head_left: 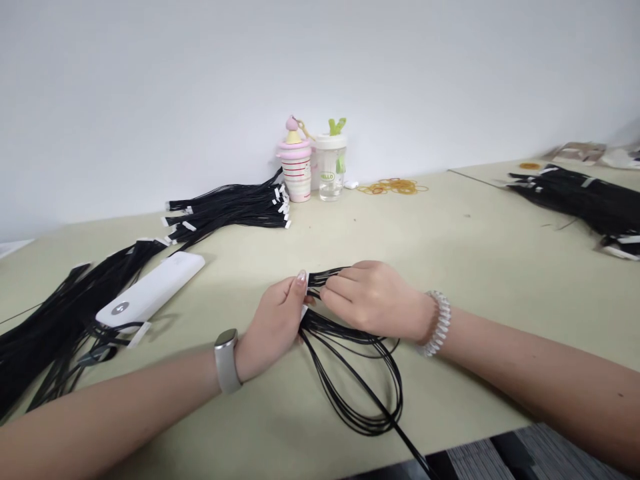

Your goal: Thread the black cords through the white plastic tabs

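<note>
A looped black cable bundle with white connectors at its ends hangs between my hands over the near part of the table. My left hand is closed on the white connector ends, the thumb pressed on top. My right hand is closed around the black wires just right of those connectors; its fingertips are partly hidden. The loop droops below both hands, and one thicker strand runs down past the table's front edge.
Black cable bundles with white connectors lie at the back left, along the left side and at the far right. A white oblong device rests at left. Two cups, one pink and one clear, stand near yellow rubber bands.
</note>
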Available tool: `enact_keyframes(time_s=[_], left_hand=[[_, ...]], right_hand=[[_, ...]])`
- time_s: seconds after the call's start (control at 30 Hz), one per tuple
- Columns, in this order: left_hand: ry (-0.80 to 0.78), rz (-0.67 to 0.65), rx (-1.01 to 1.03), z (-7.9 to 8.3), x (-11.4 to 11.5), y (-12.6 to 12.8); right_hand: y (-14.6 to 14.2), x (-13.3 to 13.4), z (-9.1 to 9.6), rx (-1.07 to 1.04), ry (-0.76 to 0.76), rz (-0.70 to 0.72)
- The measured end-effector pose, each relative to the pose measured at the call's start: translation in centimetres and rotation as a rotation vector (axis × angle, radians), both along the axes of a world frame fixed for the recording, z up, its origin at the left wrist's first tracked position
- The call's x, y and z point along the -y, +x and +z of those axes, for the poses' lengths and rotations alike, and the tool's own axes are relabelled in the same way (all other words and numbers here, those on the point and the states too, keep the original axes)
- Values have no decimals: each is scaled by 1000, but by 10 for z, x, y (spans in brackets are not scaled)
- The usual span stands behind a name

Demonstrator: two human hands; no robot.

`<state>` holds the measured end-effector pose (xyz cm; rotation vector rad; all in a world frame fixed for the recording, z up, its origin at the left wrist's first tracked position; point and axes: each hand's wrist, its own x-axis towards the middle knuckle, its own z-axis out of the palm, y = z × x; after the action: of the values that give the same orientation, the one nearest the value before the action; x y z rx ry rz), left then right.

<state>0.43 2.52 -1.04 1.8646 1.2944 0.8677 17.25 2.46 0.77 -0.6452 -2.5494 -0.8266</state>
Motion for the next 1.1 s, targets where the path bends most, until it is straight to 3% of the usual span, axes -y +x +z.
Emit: enact_keyframes(time_s=[0.53, 0.9, 1.1], left_hand=[[-6, 9, 19, -3, -1, -1], [-102, 5, 54, -3, 1, -2], [-43, -27, -3, -2, 3, -1]], right_hand=[[2, -1, 0, 59, -14, 12], [2, -4, -4, -66, -15, 22], [5, -4, -5, -89, 19, 53]])
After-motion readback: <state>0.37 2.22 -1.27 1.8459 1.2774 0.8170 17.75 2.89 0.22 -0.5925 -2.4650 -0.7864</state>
